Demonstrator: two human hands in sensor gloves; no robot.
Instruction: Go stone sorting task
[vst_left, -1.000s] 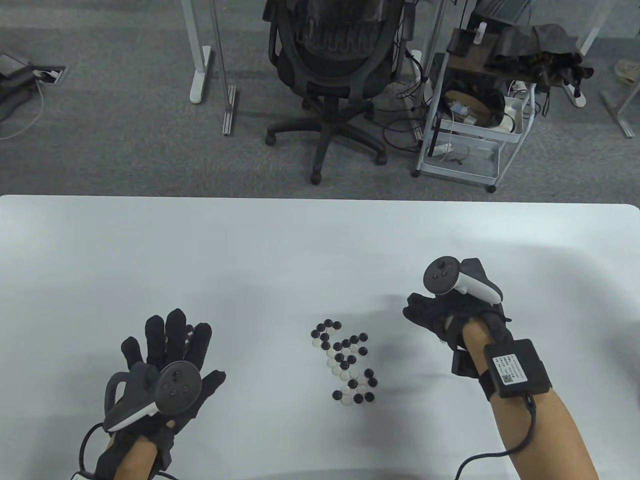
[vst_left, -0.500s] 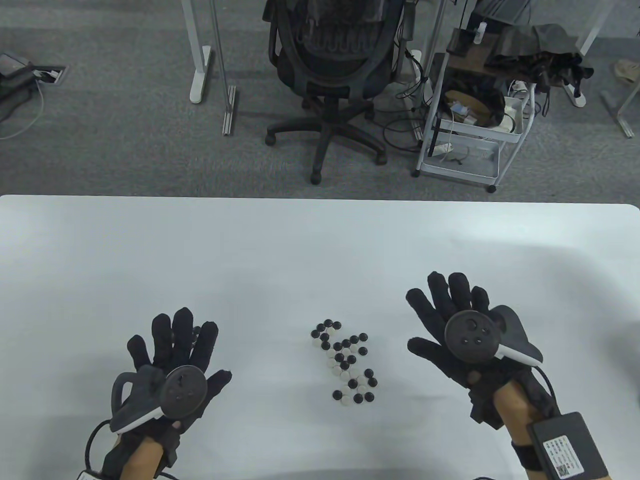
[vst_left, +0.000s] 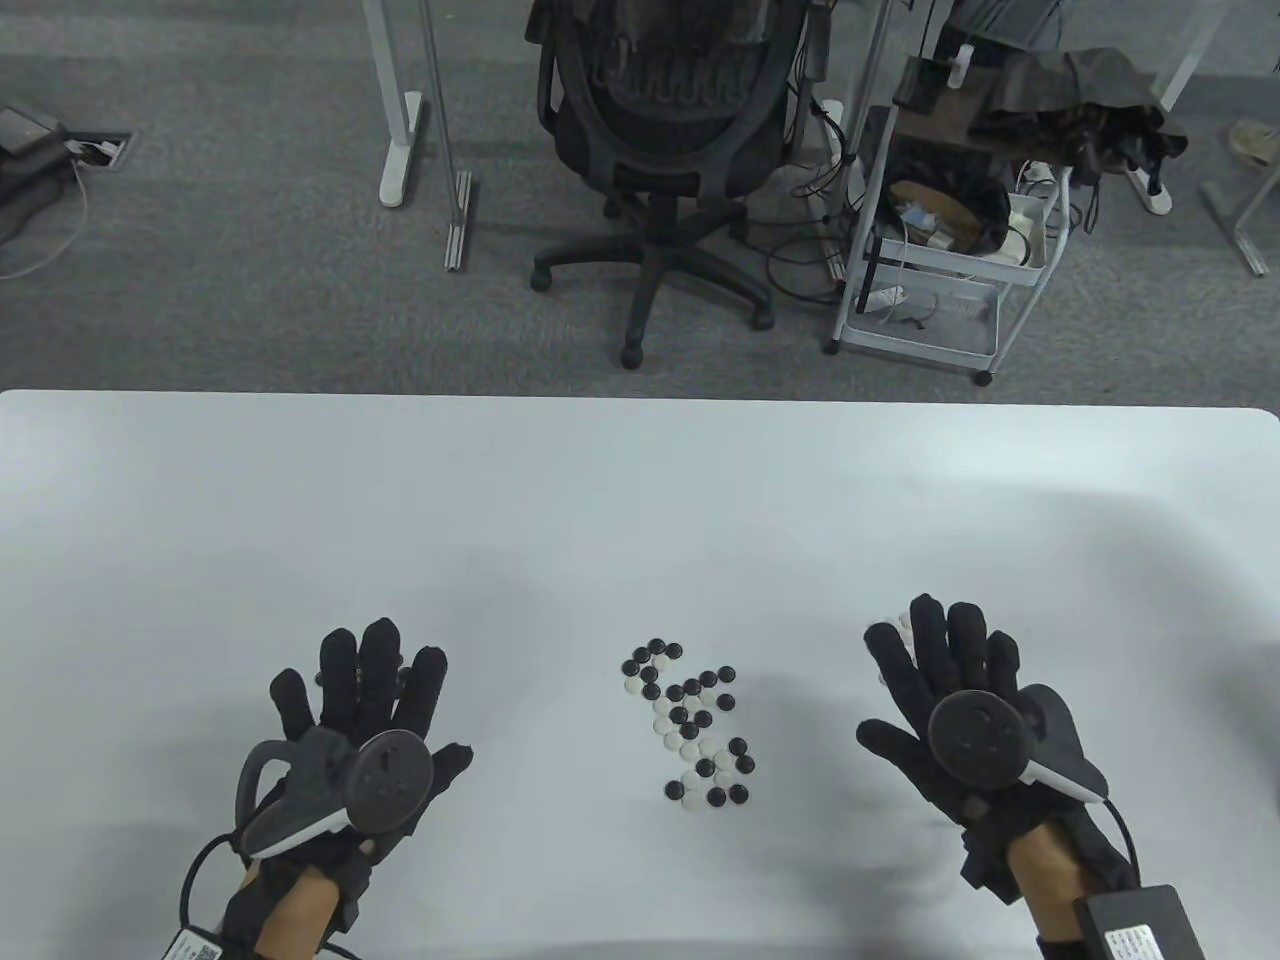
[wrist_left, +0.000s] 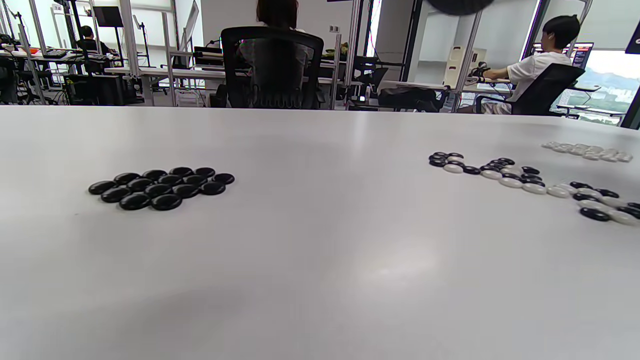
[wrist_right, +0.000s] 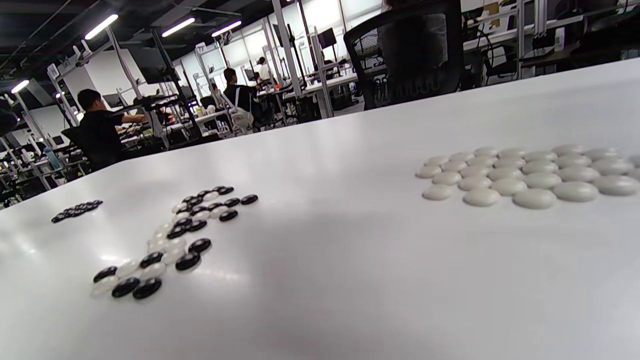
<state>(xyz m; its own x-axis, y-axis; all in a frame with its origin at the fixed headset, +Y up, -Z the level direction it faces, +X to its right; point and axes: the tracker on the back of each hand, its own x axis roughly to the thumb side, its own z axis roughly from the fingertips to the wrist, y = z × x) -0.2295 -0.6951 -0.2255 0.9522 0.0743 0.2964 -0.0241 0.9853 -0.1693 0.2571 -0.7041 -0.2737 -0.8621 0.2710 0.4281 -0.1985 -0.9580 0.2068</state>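
Right hand (vst_left: 960, 720) has flattened over white stones (wrist_right: 520, 175) (palm down).

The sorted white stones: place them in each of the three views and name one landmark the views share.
Table view: the white stones are mostly hidden under the right hand; a few peek out between its fingers.
Left wrist view: white stones at far right, beyond the mixed pile.
Right wrist view: white stones at right, close up.
Shared landmark: the mixed pile at table centre.
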